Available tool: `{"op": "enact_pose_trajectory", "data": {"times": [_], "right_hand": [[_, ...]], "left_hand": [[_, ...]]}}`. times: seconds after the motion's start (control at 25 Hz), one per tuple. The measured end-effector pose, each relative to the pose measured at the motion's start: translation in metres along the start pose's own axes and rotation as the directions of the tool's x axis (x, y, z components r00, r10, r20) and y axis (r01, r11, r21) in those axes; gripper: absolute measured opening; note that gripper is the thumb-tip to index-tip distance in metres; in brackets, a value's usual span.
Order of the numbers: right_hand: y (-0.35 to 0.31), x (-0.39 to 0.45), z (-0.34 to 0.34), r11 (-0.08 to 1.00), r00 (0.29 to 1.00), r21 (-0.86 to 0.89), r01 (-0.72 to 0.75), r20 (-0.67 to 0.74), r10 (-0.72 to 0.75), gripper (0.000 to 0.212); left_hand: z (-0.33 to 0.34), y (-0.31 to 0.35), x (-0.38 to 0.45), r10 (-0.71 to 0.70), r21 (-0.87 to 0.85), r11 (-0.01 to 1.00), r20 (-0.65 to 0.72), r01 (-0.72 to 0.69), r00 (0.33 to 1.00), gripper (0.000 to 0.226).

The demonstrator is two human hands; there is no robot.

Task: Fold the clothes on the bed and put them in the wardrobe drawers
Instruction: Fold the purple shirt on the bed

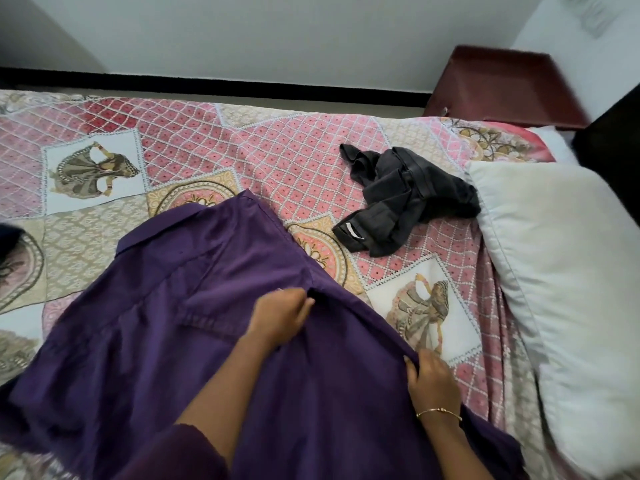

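A purple shirt [166,306] lies spread across the near part of the bed [277,150], collar toward the far left. My left hand [280,318] pinches the shirt's right edge near its middle. My right hand [433,382], with a thin gold bangle on the wrist, grips the same edge lower down, close to me. A crumpled dark grey garment [401,199] lies farther back on the patterned pink bedspread, apart from both hands.
A white pillow [561,271] lies along the right side of the bed. A reddish-brown wooden bedside cabinet [502,88] stands beyond the bed's far right corner against the white wall. A dark item shows at the left edge [10,244].
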State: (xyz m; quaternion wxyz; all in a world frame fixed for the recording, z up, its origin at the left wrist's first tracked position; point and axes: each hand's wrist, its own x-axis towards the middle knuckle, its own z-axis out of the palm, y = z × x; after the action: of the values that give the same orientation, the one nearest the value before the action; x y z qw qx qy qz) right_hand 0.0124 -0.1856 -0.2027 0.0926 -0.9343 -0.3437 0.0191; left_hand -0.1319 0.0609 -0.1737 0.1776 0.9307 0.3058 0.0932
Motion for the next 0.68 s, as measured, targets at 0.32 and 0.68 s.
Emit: {"op": "enact_pose_trajectory", "data": {"times": [0.32,0.68], "right_hand": [[0.06,-0.061,-0.032,0.99,0.991,-0.039,0.134,-0.001,-0.134,0.029],[0.06,-0.182,-0.04,0.987,0.988,-0.049,0.154,-0.004,-0.154,0.034]], "left_hand": [[0.042,0.106,-0.003,-0.459,-0.7,0.047,0.619,0.713,0.637,0.018],[0.037,0.085,-0.013,-0.74,-0.783,-0.159,0.498,0.601,0.452,0.041]]}}
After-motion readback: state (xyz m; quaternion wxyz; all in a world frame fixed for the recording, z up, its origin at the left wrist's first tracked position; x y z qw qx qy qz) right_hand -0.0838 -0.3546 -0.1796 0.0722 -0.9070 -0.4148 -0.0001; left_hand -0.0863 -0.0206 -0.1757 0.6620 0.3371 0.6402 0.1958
